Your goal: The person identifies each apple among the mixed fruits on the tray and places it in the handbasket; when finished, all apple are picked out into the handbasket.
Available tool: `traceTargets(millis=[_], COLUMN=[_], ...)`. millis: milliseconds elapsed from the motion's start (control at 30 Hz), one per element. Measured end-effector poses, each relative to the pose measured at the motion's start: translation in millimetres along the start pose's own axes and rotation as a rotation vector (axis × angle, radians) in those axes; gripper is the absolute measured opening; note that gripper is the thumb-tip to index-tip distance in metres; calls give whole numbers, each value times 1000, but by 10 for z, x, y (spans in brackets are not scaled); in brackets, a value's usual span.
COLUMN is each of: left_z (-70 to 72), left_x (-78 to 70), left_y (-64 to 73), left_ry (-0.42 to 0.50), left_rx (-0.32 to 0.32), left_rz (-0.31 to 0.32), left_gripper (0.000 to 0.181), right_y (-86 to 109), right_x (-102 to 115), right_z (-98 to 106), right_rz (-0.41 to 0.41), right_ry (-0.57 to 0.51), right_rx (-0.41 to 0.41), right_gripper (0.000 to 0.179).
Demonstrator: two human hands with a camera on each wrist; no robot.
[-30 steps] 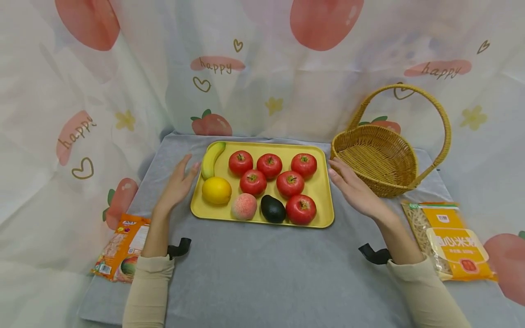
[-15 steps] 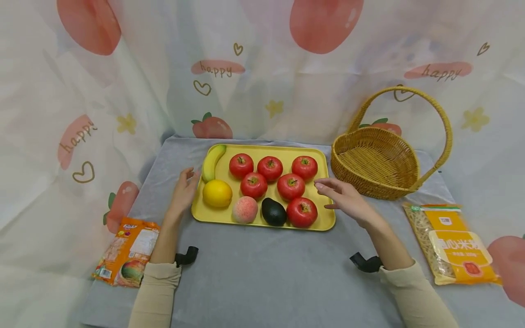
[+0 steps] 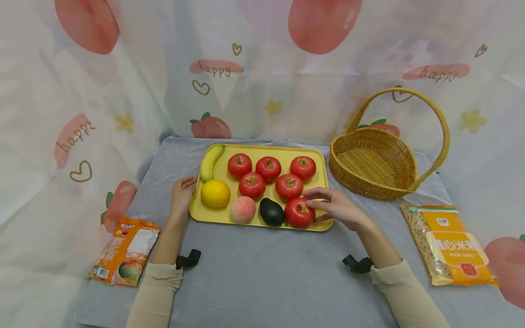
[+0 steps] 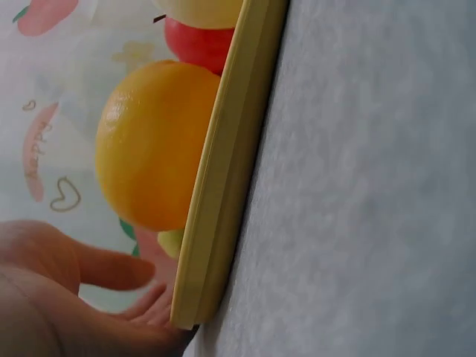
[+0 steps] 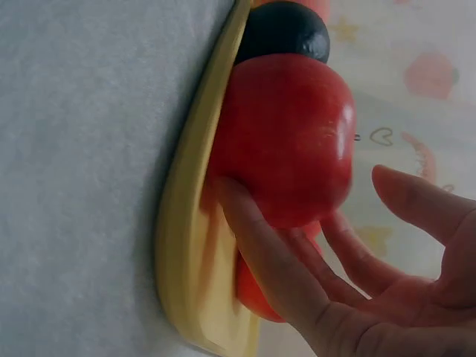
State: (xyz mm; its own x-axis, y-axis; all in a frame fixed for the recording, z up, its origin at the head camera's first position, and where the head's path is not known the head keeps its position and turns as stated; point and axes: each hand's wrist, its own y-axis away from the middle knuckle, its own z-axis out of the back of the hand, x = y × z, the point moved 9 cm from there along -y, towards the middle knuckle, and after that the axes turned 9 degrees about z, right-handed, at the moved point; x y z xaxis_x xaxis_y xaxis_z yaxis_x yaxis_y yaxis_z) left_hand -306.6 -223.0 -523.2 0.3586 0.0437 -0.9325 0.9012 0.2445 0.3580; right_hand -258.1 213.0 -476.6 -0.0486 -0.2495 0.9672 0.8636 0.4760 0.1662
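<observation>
My right hand [image 3: 338, 207] is at the front right corner of the yellow tray [image 3: 324, 182], its fingers reaching around the nearest red apple [image 3: 301, 213]. In the right wrist view, one finger [image 5: 260, 245] lies against or very close to that apple, while the thumb [image 5: 416, 197] stands apart from it. Beside the tray's left edge is my left hand [image 3: 182, 197], fingers at the rim [image 4: 208, 245] and thumb apart; contact is hard to tell. A lemon [image 3: 215, 193], banana [image 3: 210, 161], peach [image 3: 243, 210], avocado [image 3: 271, 212] and several more apples [image 3: 252, 185] sit on the tray.
A wicker basket [image 3: 340, 171] with a tall handle stands behind the tray's right end. An orange snack bag [image 3: 125, 250] lies at the left, a yellow noodle packet [image 3: 451, 243] at the right. A printed curtain [image 3: 262, 91] hangs behind the grey-covered table [image 3: 262, 273].
My right hand has moved left and nearer from beside the basket to the front right apple. My left hand has come slightly down and right to the tray's left edge.
</observation>
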Motion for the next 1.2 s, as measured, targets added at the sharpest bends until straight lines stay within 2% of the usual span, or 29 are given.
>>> traceTargets(millis=[200, 333, 467, 967, 1200], left_z=[23, 17, 3, 53, 29], left_x=[93, 88, 75, 75, 66], left_y=[25, 31, 35, 43, 38], left_ry=[30, 33, 33, 50, 42], left_rx=[-45, -64, -67, -61, -65], left_rz=[-14, -43, -38, -12, -9], left_gripper=[54, 60, 60, 60, 59], right_y=[-49, -52, -46, -58, -21], right_x=[-130, -173, -189, -138, -66], right_z=[-59, -67, -53, -32, 80], right_rz=[-11, -19, -25, -36, -30], right_ry=[-37, -50, -38, -16, -17], right_rx=[12, 3, -11, -55, -75], right_gripper=[51, 52, 52, 51, 52])
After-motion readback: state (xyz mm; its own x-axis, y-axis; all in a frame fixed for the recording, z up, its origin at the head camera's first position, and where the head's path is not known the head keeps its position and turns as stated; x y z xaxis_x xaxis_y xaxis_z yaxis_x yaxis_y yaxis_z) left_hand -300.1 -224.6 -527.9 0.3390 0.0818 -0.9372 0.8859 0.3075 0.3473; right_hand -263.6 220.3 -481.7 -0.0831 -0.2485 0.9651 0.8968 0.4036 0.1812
